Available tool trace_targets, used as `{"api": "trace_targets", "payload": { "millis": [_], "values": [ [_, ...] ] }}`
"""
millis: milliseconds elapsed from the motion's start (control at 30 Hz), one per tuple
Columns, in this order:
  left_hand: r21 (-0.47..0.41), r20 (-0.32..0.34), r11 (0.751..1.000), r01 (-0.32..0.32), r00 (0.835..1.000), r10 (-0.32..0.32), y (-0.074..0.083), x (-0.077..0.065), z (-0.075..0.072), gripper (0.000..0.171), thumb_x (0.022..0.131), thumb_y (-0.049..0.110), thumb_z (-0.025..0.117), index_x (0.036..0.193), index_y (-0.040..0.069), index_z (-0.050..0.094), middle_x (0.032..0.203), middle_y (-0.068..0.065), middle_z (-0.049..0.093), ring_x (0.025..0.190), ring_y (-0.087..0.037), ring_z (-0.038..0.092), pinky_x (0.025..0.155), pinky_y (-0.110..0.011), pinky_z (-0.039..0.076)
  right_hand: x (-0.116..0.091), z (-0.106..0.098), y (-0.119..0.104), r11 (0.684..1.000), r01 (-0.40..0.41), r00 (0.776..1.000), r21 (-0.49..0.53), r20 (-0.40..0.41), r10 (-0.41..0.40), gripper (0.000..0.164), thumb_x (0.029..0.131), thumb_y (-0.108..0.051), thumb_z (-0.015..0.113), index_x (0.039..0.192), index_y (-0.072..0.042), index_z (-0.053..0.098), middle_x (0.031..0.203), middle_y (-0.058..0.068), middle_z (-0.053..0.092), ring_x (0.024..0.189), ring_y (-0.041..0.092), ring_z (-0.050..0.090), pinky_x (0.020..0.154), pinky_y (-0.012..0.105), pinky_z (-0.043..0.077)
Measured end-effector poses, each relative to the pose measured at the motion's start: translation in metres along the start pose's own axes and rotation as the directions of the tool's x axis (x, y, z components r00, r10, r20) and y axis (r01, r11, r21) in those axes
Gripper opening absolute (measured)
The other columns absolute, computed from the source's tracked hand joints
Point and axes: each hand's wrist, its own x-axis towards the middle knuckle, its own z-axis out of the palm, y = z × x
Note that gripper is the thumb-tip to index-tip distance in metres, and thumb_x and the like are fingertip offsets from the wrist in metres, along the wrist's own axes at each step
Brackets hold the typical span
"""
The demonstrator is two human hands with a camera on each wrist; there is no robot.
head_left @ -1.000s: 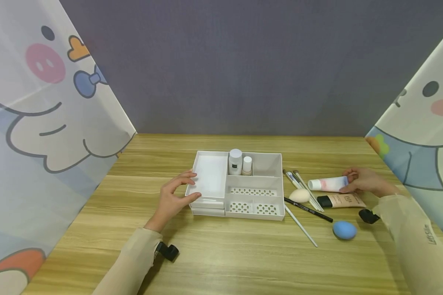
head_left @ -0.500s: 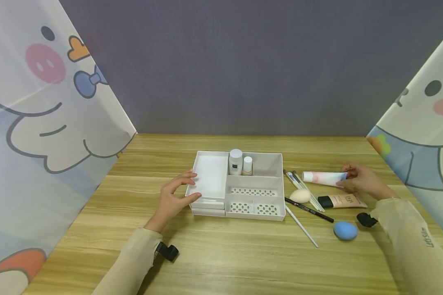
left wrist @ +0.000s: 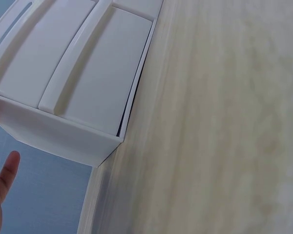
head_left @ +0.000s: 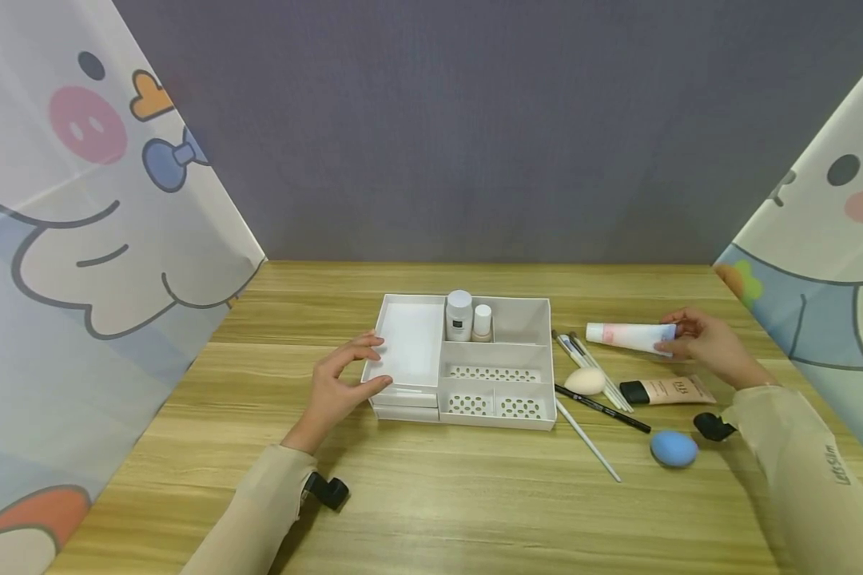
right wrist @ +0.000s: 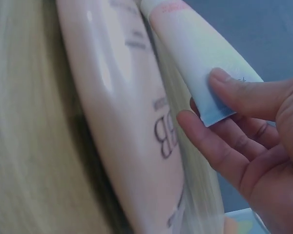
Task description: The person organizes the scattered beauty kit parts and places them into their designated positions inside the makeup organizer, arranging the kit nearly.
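Observation:
A white-capped tube (head_left: 631, 337), pink fading to blue, is pinched at its flat blue end by my right hand (head_left: 712, 347), its cap pointing left. In the right wrist view the thumb lies over the tube (right wrist: 200, 58) and the fingers are beneath. The beige BB cream tube (head_left: 672, 390) lies just in front. My left hand (head_left: 341, 383) has fingers and thumb spread at the left side of the white organizer (head_left: 496, 358). A white-capped bottle (head_left: 459, 318) and a smaller bottle (head_left: 482, 323) stand in its back compartment.
Right of the organizer lie several makeup brushes (head_left: 597, 371), a cream sponge (head_left: 585, 381), a black pencil (head_left: 602, 410), a thin white stick (head_left: 588, 441) and a blue sponge (head_left: 674, 449). A dark grey panel (head_left: 475, 144) stands behind the wooden table (head_left: 431, 503).
The right hand has moved the pink-and-blue tube left and backward, away from the BB cream tube. The left hand and the organizer have stayed in place.

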Motion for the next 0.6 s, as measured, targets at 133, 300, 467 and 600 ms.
{"api": "trace_targets", "payload": {
  "millis": [133,300,467,600],
  "values": [
    [0.01,0.007,0.999,0.033,0.999,-0.033,0.012,0.002,0.0,0.031,0.065,-0.023,0.08,0.089,-0.008,0.064,0.111,-0.032,0.065,0.121,-0.048,0.053,0.11,-0.03,0.041,0.0,0.002,-0.007,0.999,0.019,0.999,0.033,-0.038,-0.018,0.044,0.085,0.008,0.072,0.121,0.015,0.046,0.085,-0.003,0.061,0.075,0.003,0.06,0.065,0.027,0.061],
    [0.015,0.008,0.998,0.057,0.998,-0.058,0.005,0.0,-0.001,0.031,0.066,-0.022,0.08,0.089,-0.008,0.065,0.113,-0.031,0.065,0.122,-0.047,0.053,0.11,-0.031,0.04,0.001,0.006,-0.019,0.997,0.061,0.993,0.049,-0.107,-0.056,0.038,0.086,0.01,0.071,0.117,0.013,0.049,0.084,-0.01,0.063,0.076,-0.001,0.061,0.065,0.028,0.061],
    [0.01,0.001,0.999,0.036,0.999,-0.036,-0.018,-0.006,0.0,0.036,0.063,-0.023,0.081,0.09,-0.006,0.066,0.115,-0.029,0.065,0.123,-0.049,0.052,0.112,-0.031,0.039,0.002,0.008,-0.03,0.993,0.106,0.98,0.058,-0.174,-0.095,0.032,0.085,0.012,0.07,0.112,0.012,0.053,0.081,-0.014,0.062,0.072,-0.002,0.063,0.063,0.025,0.06],
    [0.005,0.0,1.0,0.027,1.0,-0.027,-0.023,-0.007,0.0,0.036,0.064,-0.02,0.083,0.091,-0.002,0.067,0.116,-0.025,0.067,0.126,-0.041,0.054,0.111,-0.031,0.039,0.003,0.011,-0.036,0.991,0.118,0.972,0.063,-0.211,-0.103,0.03,0.087,0.01,0.07,0.112,0.013,0.056,0.082,-0.018,0.064,0.07,-0.003,0.064,0.063,0.022,0.059]
  ]
}}
